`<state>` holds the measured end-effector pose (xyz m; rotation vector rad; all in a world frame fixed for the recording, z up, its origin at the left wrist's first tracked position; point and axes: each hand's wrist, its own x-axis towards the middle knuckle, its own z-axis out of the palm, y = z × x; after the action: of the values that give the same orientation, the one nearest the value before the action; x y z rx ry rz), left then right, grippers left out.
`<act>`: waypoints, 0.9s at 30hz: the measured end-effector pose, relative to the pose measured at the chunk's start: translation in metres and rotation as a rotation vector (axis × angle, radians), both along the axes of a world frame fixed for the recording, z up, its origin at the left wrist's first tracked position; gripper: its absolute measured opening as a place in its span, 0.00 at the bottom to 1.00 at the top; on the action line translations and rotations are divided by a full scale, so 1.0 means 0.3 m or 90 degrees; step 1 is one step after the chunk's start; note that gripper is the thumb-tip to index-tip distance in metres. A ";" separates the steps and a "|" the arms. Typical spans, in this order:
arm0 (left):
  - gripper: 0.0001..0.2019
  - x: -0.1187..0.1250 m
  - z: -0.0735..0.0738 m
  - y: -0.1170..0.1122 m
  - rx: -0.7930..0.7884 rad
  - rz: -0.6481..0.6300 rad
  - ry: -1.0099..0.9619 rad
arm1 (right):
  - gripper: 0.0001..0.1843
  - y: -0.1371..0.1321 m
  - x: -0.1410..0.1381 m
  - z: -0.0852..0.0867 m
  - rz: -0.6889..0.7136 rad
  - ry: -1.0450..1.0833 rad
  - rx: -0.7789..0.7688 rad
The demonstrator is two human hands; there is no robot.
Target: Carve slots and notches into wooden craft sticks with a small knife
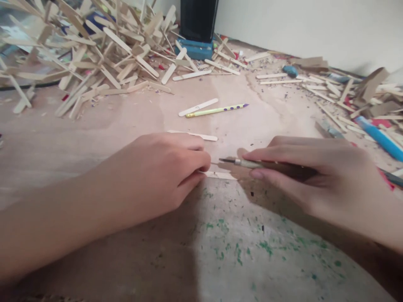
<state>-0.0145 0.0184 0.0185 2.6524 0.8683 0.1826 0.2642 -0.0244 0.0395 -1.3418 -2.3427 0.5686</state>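
My left hand [163,170] rests knuckles-up on the worktop, its fingers curled and pressing down on a flat wooden craft stick [220,175] whose free end pokes out to the right. My right hand [317,176] is closed around a thin craft knife [239,162], held like a pen, with the blade tip pointing left just above that stick, close to my left fingertips. A second wooden stick [201,136] lies just beyond my left hand.
A big heap of wooden sticks [94,50] fills the far left. A yellow-green pencil [217,110] and one stick [198,107] lie mid-table. A dark box on a blue base [197,29] stands at the back. More sticks, scraps and a blue tool [379,136] crowd the right.
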 end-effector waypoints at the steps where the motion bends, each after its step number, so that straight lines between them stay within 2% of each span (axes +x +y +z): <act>1: 0.14 0.003 -0.001 -0.002 -0.003 0.000 -0.013 | 0.11 -0.002 -0.001 0.007 0.030 -0.014 -0.013; 4: 0.16 0.014 -0.003 -0.013 -0.020 -0.005 -0.034 | 0.12 -0.013 -0.002 0.026 0.088 -0.035 -0.028; 7: 0.18 0.016 -0.013 -0.024 -0.037 -0.033 -0.059 | 0.13 -0.027 0.005 0.036 0.100 -0.042 -0.027; 11: 0.17 0.008 -0.035 -0.020 -0.001 -0.049 -0.092 | 0.14 -0.037 0.019 0.035 0.114 -0.060 -0.032; 21: 0.15 0.022 -0.036 0.002 0.006 -0.071 -0.043 | 0.12 -0.057 0.000 0.053 0.146 -0.126 -0.027; 27: 0.16 0.008 -0.027 -0.011 0.060 -0.119 -0.014 | 0.11 -0.070 -0.014 0.065 0.175 -0.162 0.032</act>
<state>-0.0122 0.0153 0.0105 2.7948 0.6147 0.2095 0.2599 -0.0453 0.0591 -1.1350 -2.7549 0.4326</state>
